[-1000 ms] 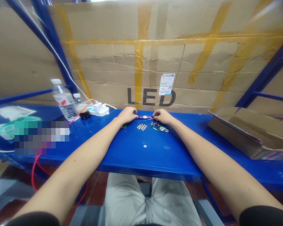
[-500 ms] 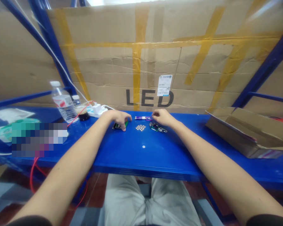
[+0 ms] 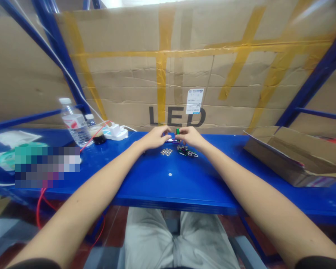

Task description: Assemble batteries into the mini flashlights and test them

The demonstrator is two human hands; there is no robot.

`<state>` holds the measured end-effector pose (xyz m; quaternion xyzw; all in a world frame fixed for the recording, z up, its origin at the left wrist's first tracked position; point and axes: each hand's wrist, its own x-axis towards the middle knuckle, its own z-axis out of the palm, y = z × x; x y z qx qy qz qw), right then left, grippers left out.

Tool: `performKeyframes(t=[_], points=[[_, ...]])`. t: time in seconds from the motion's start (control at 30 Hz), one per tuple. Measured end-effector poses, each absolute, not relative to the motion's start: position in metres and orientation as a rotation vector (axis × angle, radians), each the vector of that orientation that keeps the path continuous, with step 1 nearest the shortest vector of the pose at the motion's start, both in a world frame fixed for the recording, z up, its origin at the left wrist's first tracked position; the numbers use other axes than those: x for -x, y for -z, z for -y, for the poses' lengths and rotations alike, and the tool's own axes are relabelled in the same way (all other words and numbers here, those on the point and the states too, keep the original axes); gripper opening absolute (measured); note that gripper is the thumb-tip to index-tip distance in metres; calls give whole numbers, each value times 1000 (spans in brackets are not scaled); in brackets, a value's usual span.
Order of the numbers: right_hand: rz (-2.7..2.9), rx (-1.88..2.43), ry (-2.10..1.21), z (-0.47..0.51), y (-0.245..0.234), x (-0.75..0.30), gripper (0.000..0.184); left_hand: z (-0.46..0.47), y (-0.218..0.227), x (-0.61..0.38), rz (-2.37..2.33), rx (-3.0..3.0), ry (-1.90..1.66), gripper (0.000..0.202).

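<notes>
- The blue table is bounded by its front edge in the lower middle of the frame, and at the back by a large cardboard panel.
- The room between the forearms is flanked by a clear bottle at left and an open carton at right.
- "LED" can be read on the panel; its D is partly overlapped by 1 white label, whose print is too small to be read.
- Near the frame's centre, a green tube is pinched upright by the right hand.
- The left hand is curled beside a purple tube; whether anything is gripped there cannot be told.
- Small silver discs are grouped below the hands, with metal clips heaped to their right.
</notes>
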<state>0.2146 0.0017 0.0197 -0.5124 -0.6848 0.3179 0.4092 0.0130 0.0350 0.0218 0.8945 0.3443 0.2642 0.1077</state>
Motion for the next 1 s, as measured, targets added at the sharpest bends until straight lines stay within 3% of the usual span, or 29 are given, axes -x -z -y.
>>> performKeyframes(t=[0.07,0.2,0.37,0.57,1.0], points=[[1746,1324,-728,-4,-18,-217,4,-42,-17,-6,-1089,-2659,-520,18],[1828,1319,-615,-6,-13,-218,6,-47,-10,-2,-1109,-2589,-271,13],[1906,1310,-481,-7,-9,-211,8,-53,-5,-1,-1106,-2546,-284,15],[1958,1357,-418,-4,-10,-207,12,-65,-4,9,-1242,-2524,-306,38],[2101,1398,-257,-1,-8,-206,14,-57,-21,12,-1218,-2512,-162,14]])
